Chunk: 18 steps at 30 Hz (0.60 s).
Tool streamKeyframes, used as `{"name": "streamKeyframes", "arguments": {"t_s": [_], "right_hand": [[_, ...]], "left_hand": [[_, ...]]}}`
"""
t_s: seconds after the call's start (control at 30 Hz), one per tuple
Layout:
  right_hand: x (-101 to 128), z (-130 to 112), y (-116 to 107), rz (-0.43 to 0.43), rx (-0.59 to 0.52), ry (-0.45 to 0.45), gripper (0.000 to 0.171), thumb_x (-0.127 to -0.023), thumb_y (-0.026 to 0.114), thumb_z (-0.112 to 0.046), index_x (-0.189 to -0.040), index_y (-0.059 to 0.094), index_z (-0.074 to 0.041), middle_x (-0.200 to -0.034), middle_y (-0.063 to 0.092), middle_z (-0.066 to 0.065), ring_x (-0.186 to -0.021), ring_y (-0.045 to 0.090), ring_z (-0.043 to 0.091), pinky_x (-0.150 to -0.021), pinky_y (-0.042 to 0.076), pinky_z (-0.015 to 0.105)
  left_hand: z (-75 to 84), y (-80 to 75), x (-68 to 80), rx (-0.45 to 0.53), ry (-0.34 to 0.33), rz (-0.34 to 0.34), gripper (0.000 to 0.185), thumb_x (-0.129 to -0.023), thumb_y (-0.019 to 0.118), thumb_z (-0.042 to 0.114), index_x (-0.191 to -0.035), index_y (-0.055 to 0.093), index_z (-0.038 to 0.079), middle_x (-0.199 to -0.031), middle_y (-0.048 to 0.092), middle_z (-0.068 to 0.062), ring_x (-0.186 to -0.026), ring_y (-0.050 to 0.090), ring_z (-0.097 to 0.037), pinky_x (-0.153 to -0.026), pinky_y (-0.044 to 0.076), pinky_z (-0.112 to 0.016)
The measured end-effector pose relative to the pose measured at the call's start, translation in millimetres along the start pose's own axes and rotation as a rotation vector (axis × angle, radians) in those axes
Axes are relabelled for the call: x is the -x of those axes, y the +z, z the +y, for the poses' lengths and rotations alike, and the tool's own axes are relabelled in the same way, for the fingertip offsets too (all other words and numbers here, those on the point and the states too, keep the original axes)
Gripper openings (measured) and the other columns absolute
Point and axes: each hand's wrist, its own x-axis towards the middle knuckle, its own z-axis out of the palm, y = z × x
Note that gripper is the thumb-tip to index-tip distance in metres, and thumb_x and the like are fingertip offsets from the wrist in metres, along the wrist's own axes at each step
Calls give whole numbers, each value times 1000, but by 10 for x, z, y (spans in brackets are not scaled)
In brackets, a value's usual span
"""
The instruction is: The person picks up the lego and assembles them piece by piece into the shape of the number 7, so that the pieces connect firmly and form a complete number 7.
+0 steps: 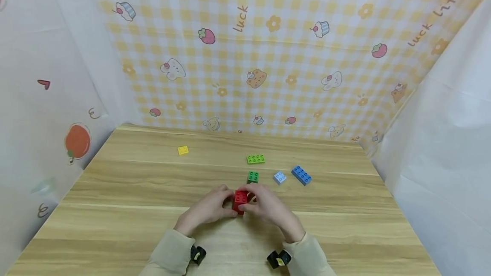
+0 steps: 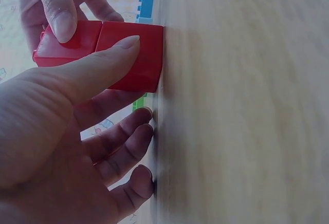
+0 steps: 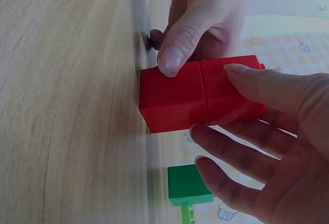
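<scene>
Two red blocks (image 1: 240,201) sit stacked on the surface (image 1: 115,208), near its front middle; left hand (image 1: 209,208) pinches the lower one to steady it; right hand (image 1: 268,204) curls round the upper, likely pressing them together; green block (image 1: 252,176) just beyond.

We find two stacked red plastic bricks (image 1: 241,201) standing on the wooden table (image 1: 115,208) near its front middle, our left hand (image 1: 209,208) on their left and our right hand (image 1: 268,206) on their right. Just behind them sits a small dark green brick (image 1: 252,176), and behind that a long light green brick (image 1: 255,159). To the right lie a pale blue brick (image 1: 279,177), then a long blue brick (image 1: 301,175). A flat yellow brick (image 1: 183,150) lies far back left.
</scene>
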Motion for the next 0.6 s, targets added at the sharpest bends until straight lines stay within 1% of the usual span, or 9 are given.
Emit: {"name": "streamKeyframes", "arguments": {"t_s": [0.17,0.37,0.6], "right_hand": [[-4,-9,1,-4,-12,13,33,-86,76,-14,-117,67,-12,-98,64,-8,-87,60,8,-76,52,28],[-10,-22,-11,-31,-45,52,35,-86,76,-16,-119,67,-12,-99,66,-6,-84,62,6,-72,51,24],[-5,-5,-7,-38,-51,73,36,-86,76,-18,-120,67,-12,-101,67,-4,-83,63,6,-70,51,23]], "left_hand": [[-18,8,-1,6,-3,0,43,-84,79,24,-121,65,8,-106,56,0,-96,53,-17,-84,45,-42],[-12,5,4,6,-3,1,43,-84,79,26,-122,65,9,-104,56,0,-93,52,-16,-82,45,-41],[-13,8,5,15,-2,-2,43,-84,79,25,-121,66,10,-102,55,1,-90,51,-15,-79,44,-38]]}}
